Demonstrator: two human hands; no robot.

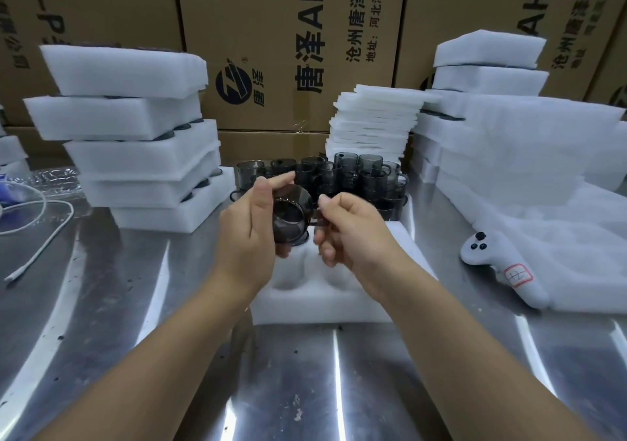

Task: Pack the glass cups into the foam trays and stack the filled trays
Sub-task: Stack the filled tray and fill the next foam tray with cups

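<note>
A dark, smoky glass cup (291,215) is held in the air between both hands, tipped on its side with its mouth facing the camera, just above the far end of a white foam tray (325,303) that lies on the shiny metal table (298,383). The left hand (247,233) grips the body of the cup, its lower fingers curled under the glass and the thumb and forefinger raised above the rim. The right hand (353,233) has its fingers curled in and seems to pinch the cup's handle on the right side, though the grip itself is partly hidden. The near pockets of the tray are bare foam; something dark sits under the held cup, and I cannot tell what it is. Behind the hands stands a crowd of more cups (342,176) of the same dark glass, upright and packed close together. To the left rises a leaning stack of filled trays (135,142), and a white cable (44,233) lies beside it. Behind the cups stands a pile of thin foam sheets (373,125), with more foam trays (488,74) stacked to the right. A white controller (502,264) rests on loose foam at the right. Cardboard boxes (288,33) line the back.
</note>
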